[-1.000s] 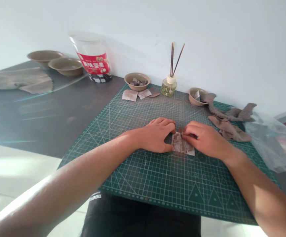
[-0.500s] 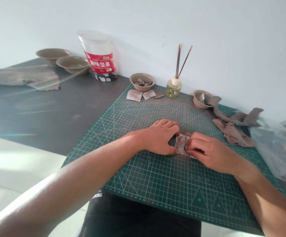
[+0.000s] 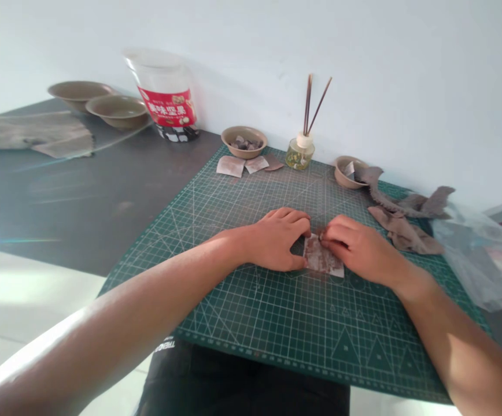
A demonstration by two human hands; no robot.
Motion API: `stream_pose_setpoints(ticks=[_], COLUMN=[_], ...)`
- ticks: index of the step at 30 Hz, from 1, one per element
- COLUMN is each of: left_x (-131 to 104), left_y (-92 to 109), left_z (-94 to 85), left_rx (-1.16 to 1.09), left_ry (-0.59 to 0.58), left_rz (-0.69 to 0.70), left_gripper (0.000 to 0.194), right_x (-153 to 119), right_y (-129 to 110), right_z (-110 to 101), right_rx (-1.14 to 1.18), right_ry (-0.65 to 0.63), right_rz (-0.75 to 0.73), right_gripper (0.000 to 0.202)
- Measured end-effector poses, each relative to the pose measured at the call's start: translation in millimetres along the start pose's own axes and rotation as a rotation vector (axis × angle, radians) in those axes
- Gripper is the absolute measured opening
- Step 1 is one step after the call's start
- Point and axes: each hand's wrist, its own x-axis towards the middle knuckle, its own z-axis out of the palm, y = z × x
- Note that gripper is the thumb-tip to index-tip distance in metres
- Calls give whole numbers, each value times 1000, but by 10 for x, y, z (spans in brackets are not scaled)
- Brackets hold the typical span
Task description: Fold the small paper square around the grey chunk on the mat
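Note:
A small white square (image 3: pixel 322 260), like paper or sandpaper with brown smears, lies flat on a green cutting mat (image 3: pixel 277 323). My left hand (image 3: pixel 279 240) keeps its left edge down, thumb at the near corner and fingertips at the far one. Over the square's right side is my right hand (image 3: pixel 359 248), its fingers pinched together against the upper part. Something small and dark shows at those fingertips, too hidden to name.
Behind are a bowl of greyish chunks (image 3: pixel 244 141), loose squares (image 3: pixel 231 166), a reed diffuser (image 3: pixel 300 153) and another bowl (image 3: pixel 345 179). Grey-brown cloths (image 3: pixel 407 231) and a clear plastic bag (image 3: pixel 476 260) lie right. A plastic tub (image 3: pixel 168 104) and bowls (image 3: pixel 118 112) stand left.
My right hand has slid across the square toward its far edge, uncovering the near right corner. My left hand keeps its place on the square. The whole view has shifted slightly.

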Motion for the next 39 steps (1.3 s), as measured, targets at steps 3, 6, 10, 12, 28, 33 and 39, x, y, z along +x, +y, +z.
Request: stream_pose_setpoints(ticks=[3, 6, 10, 12, 28, 33, 39], left_x=[-2, -5, -6, -6, -6, -6, -6], left_y=[-1, -3, -7, -9, -12, -11, -13], left_z=[-4, -3, 6, 11, 15, 10, 5], left_rx=[-1, -6, 2, 7, 4, 5, 13], left_ry=[1, -4, 5, 7, 5, 5, 8], left_rz=[6, 9, 3, 8, 8, 3, 1], left_gripper=[43, 45, 42, 41, 43, 42, 43], right_x=[-28, -39, -16, -25, -26, -27, -10], right_y=[12, -31, -16, -8, -28, 2, 40], right_z=[-29, -3, 16, 3, -3, -3, 1], right_rx=[46, 76, 19, 41, 65, 60, 30], right_ry=[-75, -134, -9, -24, -66, -26, -8], right_rz=[-10, -53, 7, 9, -29, 17, -28], right_gripper=[13, 14, 12, 11, 11, 11, 10])
